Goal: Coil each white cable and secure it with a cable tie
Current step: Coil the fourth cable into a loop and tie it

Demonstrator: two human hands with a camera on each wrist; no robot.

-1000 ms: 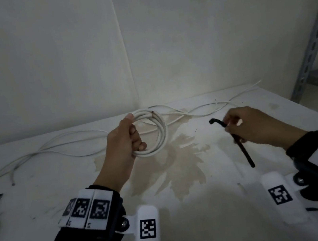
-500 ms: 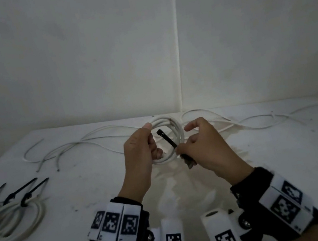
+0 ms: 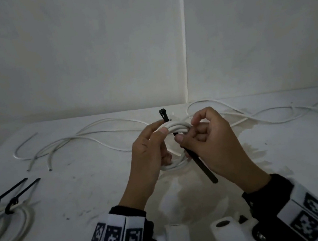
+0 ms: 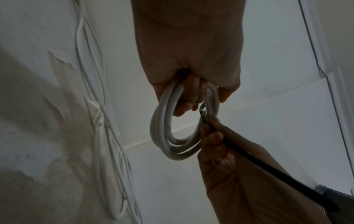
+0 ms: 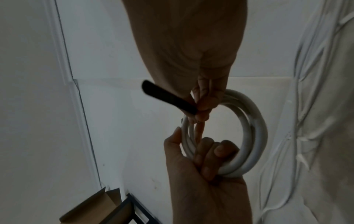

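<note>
My left hand grips a small coil of white cable held above the table, fingers curled through the loop. The same coil shows in the left wrist view and the coil in the right wrist view. My right hand pinches a black cable tie that passes through the coil, its head sticking up behind the coil and its tail pointing down toward me. The tie and the tie's tail appear in the wrist views.
Loose white cables trail along the back of the white table, more cables to the right. At the left edge lie coiled cables bound with black ties. A wall stands close behind.
My right hand brought the tie across to the coil and pushed it through the loop; its head now sticks up behind the coil. The view swung left.
</note>
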